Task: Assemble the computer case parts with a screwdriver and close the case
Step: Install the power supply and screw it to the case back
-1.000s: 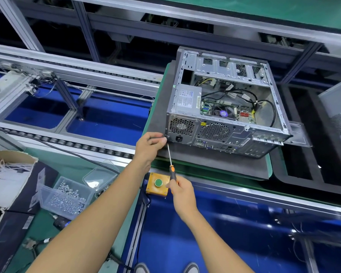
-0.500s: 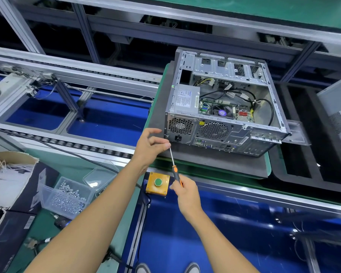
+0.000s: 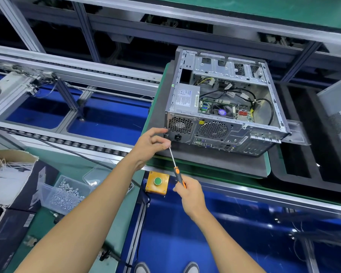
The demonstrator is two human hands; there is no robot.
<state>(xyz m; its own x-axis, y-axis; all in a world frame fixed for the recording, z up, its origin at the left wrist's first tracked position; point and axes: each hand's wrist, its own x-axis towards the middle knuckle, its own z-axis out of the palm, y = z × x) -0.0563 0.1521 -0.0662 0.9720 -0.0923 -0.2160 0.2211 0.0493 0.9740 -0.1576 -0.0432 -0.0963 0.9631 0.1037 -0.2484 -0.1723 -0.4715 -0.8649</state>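
Note:
The open computer case (image 3: 220, 133) lies on a grey pad (image 3: 205, 162), its rear panel with fan grilles facing me and its inside showing. My left hand (image 3: 150, 144) is at the rear panel's lower left corner. Its thumb and curled fingers pinch the tip of the screwdriver (image 3: 175, 166), and its index finger reaches toward the corner. Any screw there is hidden by the fingers. My right hand (image 3: 191, 194) grips the orange-and-black handle below, with the shaft slanting up to the left.
A clear box of screws (image 3: 65, 196) and a cardboard box (image 3: 8, 174) stand at the left on the green bench. A yellow box with a green button (image 3: 158, 182) sits just under the screwdriver. A grey metal panel (image 3: 339, 115) shows at the right edge. Conveyor rails (image 3: 71, 66) run behind.
My left hand's fingers have loosened and the index finger has lifted toward the case corner. My right hand and the screwdriver handle have shifted slightly right and down.

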